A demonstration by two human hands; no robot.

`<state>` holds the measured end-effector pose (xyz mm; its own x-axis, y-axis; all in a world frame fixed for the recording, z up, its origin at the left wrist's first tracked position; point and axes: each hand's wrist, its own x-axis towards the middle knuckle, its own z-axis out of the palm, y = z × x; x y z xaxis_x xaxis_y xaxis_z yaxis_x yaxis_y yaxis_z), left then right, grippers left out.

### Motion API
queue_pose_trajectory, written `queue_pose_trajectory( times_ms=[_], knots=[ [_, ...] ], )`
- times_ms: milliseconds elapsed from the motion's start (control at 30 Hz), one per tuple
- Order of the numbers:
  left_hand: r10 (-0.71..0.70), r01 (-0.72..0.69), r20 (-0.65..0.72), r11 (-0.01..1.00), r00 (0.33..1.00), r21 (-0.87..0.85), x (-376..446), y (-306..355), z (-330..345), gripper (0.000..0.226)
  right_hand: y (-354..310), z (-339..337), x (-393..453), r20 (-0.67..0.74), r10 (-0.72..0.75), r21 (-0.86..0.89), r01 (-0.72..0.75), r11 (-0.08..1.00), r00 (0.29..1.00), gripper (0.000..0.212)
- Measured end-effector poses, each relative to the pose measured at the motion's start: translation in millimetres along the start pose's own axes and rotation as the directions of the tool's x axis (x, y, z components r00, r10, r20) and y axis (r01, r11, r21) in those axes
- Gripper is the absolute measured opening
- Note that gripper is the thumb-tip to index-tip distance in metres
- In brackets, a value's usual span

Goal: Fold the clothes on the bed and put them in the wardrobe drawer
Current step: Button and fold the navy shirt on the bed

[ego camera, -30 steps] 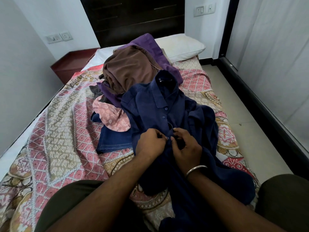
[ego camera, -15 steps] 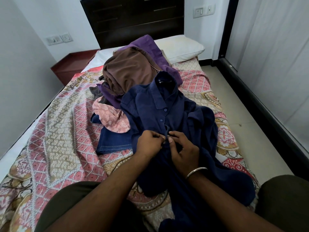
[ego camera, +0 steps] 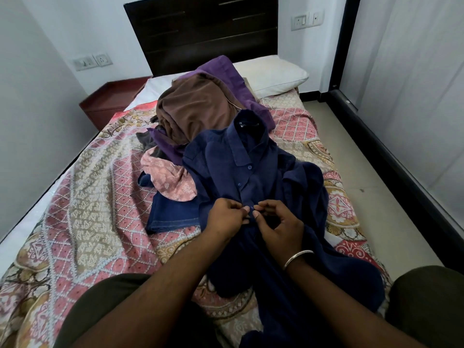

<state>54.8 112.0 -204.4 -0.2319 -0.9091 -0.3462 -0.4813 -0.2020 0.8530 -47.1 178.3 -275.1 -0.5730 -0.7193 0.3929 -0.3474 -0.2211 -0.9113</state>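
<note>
A navy button-up shirt (ego camera: pixel 233 159) lies face up on the bed, collar towards the headboard, its lower part draped over my lap. My left hand (ego camera: pixel 226 218) and my right hand (ego camera: pixel 278 226) meet at the shirt's button strip, each pinching the fabric at a button. Behind the shirt is a heap of clothes: a brown garment (ego camera: pixel 195 109), a purple one (ego camera: pixel 226 74), a pink patterned piece (ego camera: pixel 170 179) and folded blue jeans (ego camera: pixel 173 214).
The bed carries a pink and beige patterned cover (ego camera: pixel 82 197) and a white pillow (ego camera: pixel 271 76) by the dark headboard (ego camera: pixel 200 31). A red side table (ego camera: pixel 110 99) stands at the left. Tiled floor (ego camera: pixel 371 187) and a curtained window lie to the right.
Both hands have stayed at the button strip, with the fingers working slightly; the view has shifted a little. The shirt and the heap have not moved.
</note>
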Motion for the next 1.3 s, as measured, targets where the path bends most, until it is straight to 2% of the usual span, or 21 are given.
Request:
queue_pose_trajectory(
  times_ms=[133, 267, 367, 467, 567, 600, 733, 867, 1033, 1200, 1300],
  knots=[
    [-0.01, 0.01, 0.016, 0.999, 1.0, 0.033, -0.1, 0.4, 0.6, 0.018, 7.0, 1.2, 5.3, 0.054, 0.114, -0.019, -0.113, 0.993, 0.992, 0.014],
    [-0.067, 0.065, 0.039, 0.997, 0.997, 0.031, -2.2, 3.6, -0.4, 0.02, 4.7, -1.0, 6.9, 0.11, 0.153, 0.009, -0.155, 0.988, 0.982, 0.011],
    [-0.084, 0.084, 0.035, 0.996, 0.996, -0.001, -4.8, 5.4, -0.4, 0.018, 3.4, -1.7, 9.0, 0.158, 0.189, 0.037, -0.197, 0.98, 0.969, 0.019],
    [-0.076, 0.074, 0.04, 0.996, 0.996, 0.044, -3.9, 3.1, -1.4, 0.023, 3.6, -3.5, 9.8, 0.175, 0.19, 0.045, -0.2, 0.979, 0.966, 0.024],
    [-0.039, 0.036, 0.025, 0.992, 0.999, 0.118, -3.9, 1.5, -1.6, 0.018, 2.2, -5.1, 9.2, 0.165, 0.182, 0.062, -0.195, 0.979, 0.969, 0.009],
    [-0.033, 0.031, 0.017, 0.992, 0.999, 0.125, -4.6, 1.3, -1.8, 0.015, 1.7, -4.9, 8.6, 0.165, 0.194, 0.053, -0.205, 0.977, 0.967, 0.011],
    [-0.061, 0.06, 0.003, 0.987, 0.998, 0.148, -7.0, 3.7, -3.1, 0.016, 1.9, -4.5, 5.3, 0.183, 0.15, -0.054, -0.143, 0.988, 0.972, 0.009],
    [-0.157, 0.15, 0.025, 0.973, 0.987, 0.175, -7.5, 7.4, -4.4, 0.023, -1.0, -6.8, 0.9, 0.18, 0.078, -0.132, -0.054, 0.99, 0.981, 0.012],
    [-0.26, 0.244, 0.135, 0.962, 0.956, 0.125, -16.8, 14.5, -6.9, 0.006, -10.2, -9.1, -7.1, 0.144, 0.015, -0.33, 0.034, 0.943, 0.989, 0.024],
    [-0.345, 0.251, 0.308, 0.918, 0.887, 0.308, -32.5, 16.5, -10.6, 0.009, -21.5, -24.2, -20.5, 0.239, 0.056, -0.52, 0.079, 0.85, 0.969, 0.022],
    [-0.394, 0.234, 0.374, 0.883, 0.839, 0.406, -40.5, 15.0, -11.4, 0.01, -30.7, -32.0, -29.9, 0.308, 0.139, -0.604, 0.08, 0.793, 0.941, 0.015]
  ],
)
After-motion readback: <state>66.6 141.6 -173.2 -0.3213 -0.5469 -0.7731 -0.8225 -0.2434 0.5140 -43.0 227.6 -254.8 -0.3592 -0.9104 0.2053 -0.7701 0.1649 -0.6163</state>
